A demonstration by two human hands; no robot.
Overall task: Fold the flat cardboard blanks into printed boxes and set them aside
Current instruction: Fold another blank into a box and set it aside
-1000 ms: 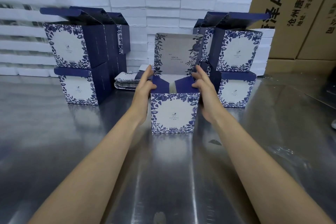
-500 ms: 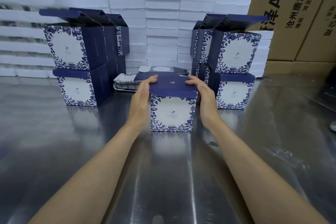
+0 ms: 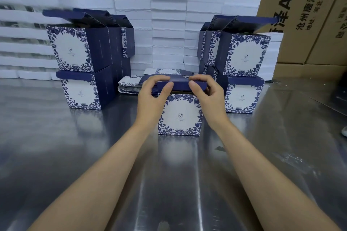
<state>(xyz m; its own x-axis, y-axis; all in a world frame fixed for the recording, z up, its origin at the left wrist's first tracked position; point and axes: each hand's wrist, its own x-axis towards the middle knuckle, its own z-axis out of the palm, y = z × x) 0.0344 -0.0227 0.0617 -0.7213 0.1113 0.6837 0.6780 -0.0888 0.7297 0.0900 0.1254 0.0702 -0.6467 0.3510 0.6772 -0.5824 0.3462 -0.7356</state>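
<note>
Navy lid [image 3: 181, 84] — pinched by left hand [image 3: 153, 97], right hand [image 3: 208, 97].

left hand [image 3: 152, 97], right hand [image 3: 208, 97], fingers curled, pinching

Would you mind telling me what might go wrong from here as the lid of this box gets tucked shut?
1. The left hand and right hand pinch the navy lid flap by its front edge; forcing it may crease the flap instead of tucking it.
2. The box stands unbraced on the smooth metal table and may slide back into the flat blanks.
</note>
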